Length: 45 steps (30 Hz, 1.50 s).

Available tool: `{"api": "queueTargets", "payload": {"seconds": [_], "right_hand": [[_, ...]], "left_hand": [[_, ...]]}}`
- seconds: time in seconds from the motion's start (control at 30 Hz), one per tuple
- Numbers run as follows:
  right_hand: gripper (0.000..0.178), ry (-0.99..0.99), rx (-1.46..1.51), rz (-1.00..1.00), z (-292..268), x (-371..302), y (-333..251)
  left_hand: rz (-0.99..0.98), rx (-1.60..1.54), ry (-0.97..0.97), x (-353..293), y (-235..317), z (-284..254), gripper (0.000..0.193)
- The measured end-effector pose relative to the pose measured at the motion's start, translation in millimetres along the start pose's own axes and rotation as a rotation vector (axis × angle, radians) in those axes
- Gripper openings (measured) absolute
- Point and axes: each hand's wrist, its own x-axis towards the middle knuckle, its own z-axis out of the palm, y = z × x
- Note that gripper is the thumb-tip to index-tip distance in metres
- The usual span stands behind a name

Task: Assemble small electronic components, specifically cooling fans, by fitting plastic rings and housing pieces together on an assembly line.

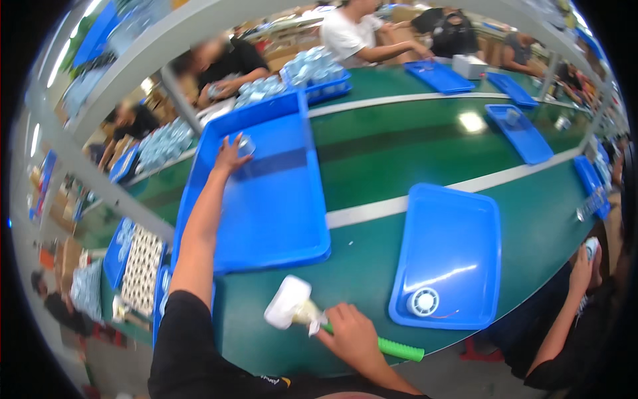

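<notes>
My left hand point(229, 155) reaches into the far part of a large blue bin point(266, 219). Between its thumb and fingers is a small clear plastic piece point(246, 145), whose exact kind is too small to tell. My right hand point(352, 334) is closed around the green ribbed handle of a mallet point(290, 304) at the near edge of the table. Its white head points left, with pale wrapping at the neck. To the right, a shallow blue tray point(448, 246) holds a round white spoked part point(423, 302) with a thin red wire beside it.
A green conveyor belt point(392, 139) runs past the bin, carrying blue trays point(522, 136). Bagged pale-blue parts point(312, 65) are heaped beyond the bin. Grey frame posts point(126, 193) stand at the left. Co-workers sit across the belt; another person's hands point(585, 263) are close at right.
</notes>
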Motion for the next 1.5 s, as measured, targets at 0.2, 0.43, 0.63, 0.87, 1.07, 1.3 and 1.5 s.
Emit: {"api": "queueTargets", "payload": {"seconds": [0.2,0.43,0.63,0.87,1.07,1.3,1.5], "right_hand": [[0.039,0.055,0.007,-0.022,5,-6,1],[0.035,0.087,0.048,-0.034,4,-1,-9],[0.017,0.449,0.379,-0.019,4,4,-22],[0.058,0.133,0.989,-0.123,35,22,-119],[0.051,0.124,0.662,-0.115,86,8,-130],[0.056,-0.001,0.562,-0.148,118,-9,-126],[0.057,0.053,0.37,-0.197,117,-30,-128]], "left_hand": [[-0.102,-0.209,-0.121,13,4,14,0.065],[-0.108,-0.225,-0.089,-53,27,-60,0.068],[-0.25,-1.877,0.021,-229,104,-206,0.041],[-0.317,-1.888,0.455,-450,195,-191,0.043],[-0.311,-1.528,0.533,-536,166,-146,0.036],[-0.195,-1.13,0.368,-561,151,-147,0.031],[-0.204,-1.103,0.389,-561,141,-135,0.038]]}}
